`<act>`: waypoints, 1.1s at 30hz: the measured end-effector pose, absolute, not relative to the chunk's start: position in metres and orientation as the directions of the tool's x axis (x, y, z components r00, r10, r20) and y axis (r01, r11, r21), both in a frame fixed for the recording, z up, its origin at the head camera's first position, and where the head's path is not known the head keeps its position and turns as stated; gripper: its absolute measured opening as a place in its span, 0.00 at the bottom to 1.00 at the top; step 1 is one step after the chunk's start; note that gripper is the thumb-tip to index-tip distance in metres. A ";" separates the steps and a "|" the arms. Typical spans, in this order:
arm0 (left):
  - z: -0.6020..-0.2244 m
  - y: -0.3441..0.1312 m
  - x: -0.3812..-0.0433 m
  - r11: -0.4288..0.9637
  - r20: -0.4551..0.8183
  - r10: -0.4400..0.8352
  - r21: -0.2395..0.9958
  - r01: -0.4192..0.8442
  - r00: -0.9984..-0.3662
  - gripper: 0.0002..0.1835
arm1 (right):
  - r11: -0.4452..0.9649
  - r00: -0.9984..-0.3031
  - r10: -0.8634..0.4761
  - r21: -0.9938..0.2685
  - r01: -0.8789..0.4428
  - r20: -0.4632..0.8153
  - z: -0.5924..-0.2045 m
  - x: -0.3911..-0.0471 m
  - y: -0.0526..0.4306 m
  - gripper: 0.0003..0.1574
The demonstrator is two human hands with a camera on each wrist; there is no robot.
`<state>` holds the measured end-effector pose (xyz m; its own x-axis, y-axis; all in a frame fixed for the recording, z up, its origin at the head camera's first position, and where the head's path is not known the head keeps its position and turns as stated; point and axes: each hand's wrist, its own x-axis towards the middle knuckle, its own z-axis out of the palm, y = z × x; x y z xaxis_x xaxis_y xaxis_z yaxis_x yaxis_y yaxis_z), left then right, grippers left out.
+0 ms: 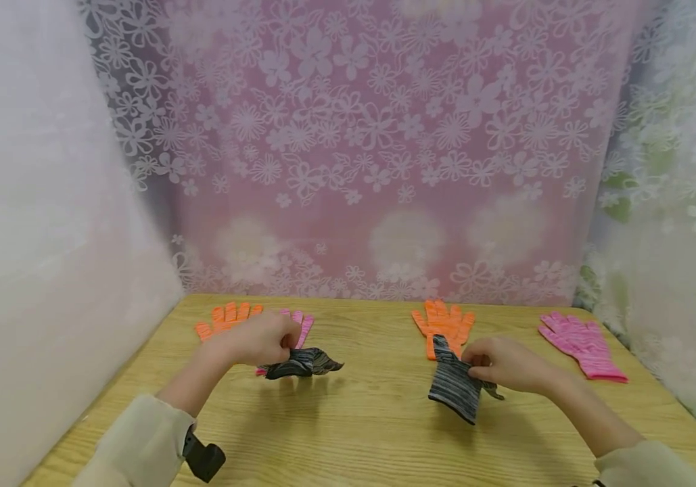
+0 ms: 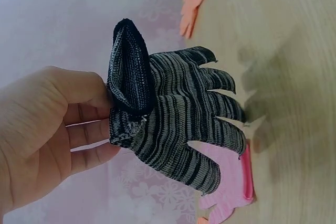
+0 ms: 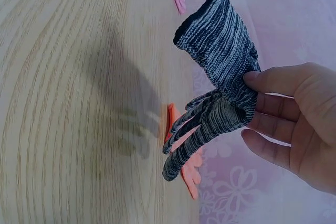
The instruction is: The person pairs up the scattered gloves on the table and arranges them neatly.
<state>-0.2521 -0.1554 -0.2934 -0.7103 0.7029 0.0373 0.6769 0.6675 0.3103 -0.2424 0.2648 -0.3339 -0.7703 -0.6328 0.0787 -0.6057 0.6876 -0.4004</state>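
Observation:
My left hand [image 1: 265, 336] pinches a black-and-grey striped knit glove [image 2: 173, 103] near its cuff, holding it above the table. In the left wrist view its cuff opening gapes and the glove's fingers point away from the hand. A second glove of the same black-and-grey knit [image 3: 226, 51] hangs from my right hand [image 1: 506, 364], pinched between thumb and fingers at its side. Its cuff flares outward and its fingers droop. Behind the left hand lie an orange glove [image 1: 228, 318] and a pink glove [image 1: 305, 326], both partly hidden. Just beyond the right hand's glove lies another orange glove [image 1: 445, 325].
A second pink glove [image 1: 591, 348] lies flat at the right of the wooden table [image 1: 360, 433]. A pink floral curtain [image 1: 372, 169] hangs behind the table's far edge. Pale sheets stand at both sides, the right sheet [image 1: 676, 237] patterned with flowers.

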 end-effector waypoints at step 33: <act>-0.362 -0.128 -0.223 0.667 -0.310 0.739 0.209 0.715 -0.598 0.17 | 0.684 -0.757 -0.649 -0.377 -0.625 0.078 -0.328 -0.240 0.242 0.08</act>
